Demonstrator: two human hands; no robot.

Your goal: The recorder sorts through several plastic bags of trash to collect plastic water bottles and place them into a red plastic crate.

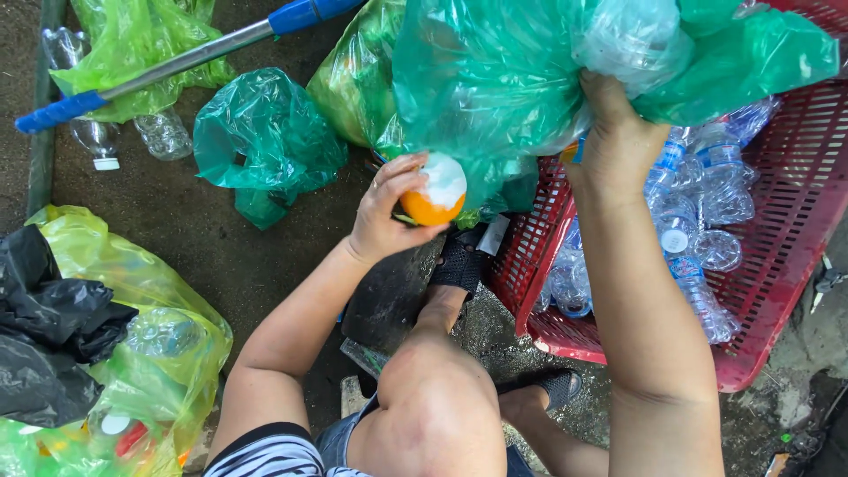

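Overhead, a big green plastic bag (495, 79) hangs above a red slatted crate (795, 221) of clear empty bottles (698, 221); the right hand (618, 141) is clenched on the bag's gathered plastic. Below the bag's mouth, the left hand (389, 212) grasps a small orange bottle with a white top (435, 196). Yellow-green bags (159, 291) lie on the wet ground.

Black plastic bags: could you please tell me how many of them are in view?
1: a crumpled black plastic bag lies at the left edge on the yellow-green bags. Others may be hidden beneath.
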